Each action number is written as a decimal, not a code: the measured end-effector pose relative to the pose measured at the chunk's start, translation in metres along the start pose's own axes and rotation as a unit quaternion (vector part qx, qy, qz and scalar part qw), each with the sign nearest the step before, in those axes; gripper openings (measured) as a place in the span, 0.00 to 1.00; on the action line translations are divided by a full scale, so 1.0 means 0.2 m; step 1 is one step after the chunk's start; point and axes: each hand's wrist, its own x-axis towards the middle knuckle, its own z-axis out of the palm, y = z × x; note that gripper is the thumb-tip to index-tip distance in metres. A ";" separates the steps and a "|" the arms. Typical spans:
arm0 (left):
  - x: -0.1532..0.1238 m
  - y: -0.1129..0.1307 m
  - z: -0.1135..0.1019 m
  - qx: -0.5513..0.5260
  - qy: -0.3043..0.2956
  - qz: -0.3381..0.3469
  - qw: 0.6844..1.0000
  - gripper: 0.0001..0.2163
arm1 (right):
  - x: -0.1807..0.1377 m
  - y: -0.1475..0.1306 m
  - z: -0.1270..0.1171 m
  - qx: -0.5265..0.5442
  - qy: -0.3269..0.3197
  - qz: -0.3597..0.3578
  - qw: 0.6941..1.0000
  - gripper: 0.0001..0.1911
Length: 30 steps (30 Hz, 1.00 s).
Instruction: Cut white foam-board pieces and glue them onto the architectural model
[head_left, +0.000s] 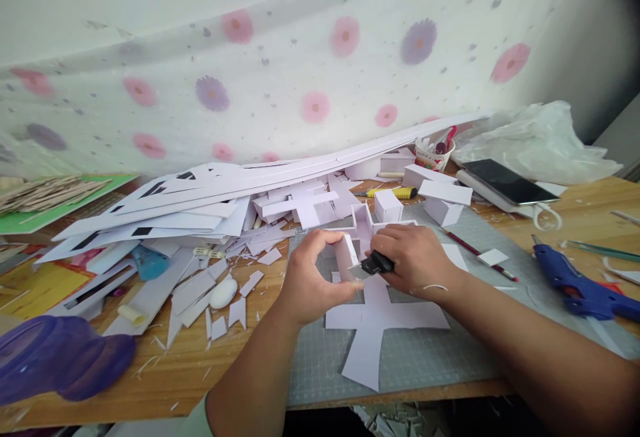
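My left hand (pixel 311 277) grips a small white foam-board box (pixel 345 257) between thumb and fingers, holding it upright. In my right hand (pixel 411 258) is a utility knife (pixel 376 263) with a black body, its blade end against the right side of the box. Below both hands a white cross-shaped cutout (pixel 385 317) lies on the grey cutting mat (pixel 320 370). Just behind the hands stand an open white tray-like piece (pixel 362 218) and a closed white block (pixel 389 206). My right fingertips are partly hidden behind the knife and box.
A blue glue gun (pixel 575 284), a pencil (pixel 480 254) and a phone (pixel 510 180) lie to the right. Behind the mat is a yellow cutter (pixel 393 192). Stacked white sheets (pixel 200 200), scraps (pixel 245 314) and a purple container (pixel 60 357) occupy the left.
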 end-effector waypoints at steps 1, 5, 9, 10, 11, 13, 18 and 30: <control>0.00 0.00 0.00 -0.002 0.000 -0.004 1.000 0.23 | 0.00 0.00 0.00 0.003 0.000 -0.009 1.000 0.06; 0.00 0.00 0.00 -0.003 -0.004 0.000 1.000 0.22 | 0.00 -0.01 0.00 -0.011 0.014 -0.004 1.000 0.10; 0.00 0.00 0.00 -0.008 -0.008 0.005 1.000 0.22 | 0.00 -0.01 0.01 -0.028 0.027 0.017 0.999 0.09; -0.01 0.00 0.00 -0.011 -0.010 0.007 1.000 0.23 | 0.00 0.00 0.01 -0.027 0.023 0.024 0.999 0.08; -0.01 0.00 0.01 -0.014 -0.014 0.009 1.000 0.23 | 0.00 0.00 0.01 -0.024 0.016 0.034 0.999 0.07; -0.01 0.00 0.01 -0.015 -0.019 0.013 1.000 0.24 | 0.00 0.01 0.00 -0.019 0.002 0.055 0.998 0.05; -0.01 0.00 0.01 -0.009 -0.013 0.011 1.000 0.23 | 0.01 0.01 -0.01 -0.009 -0.017 0.036 0.999 0.03; -0.01 0.00 0.01 -0.020 -0.020 0.010 1.000 0.22 | 0.01 0.00 0.00 -0.020 0.005 0.045 0.999 0.06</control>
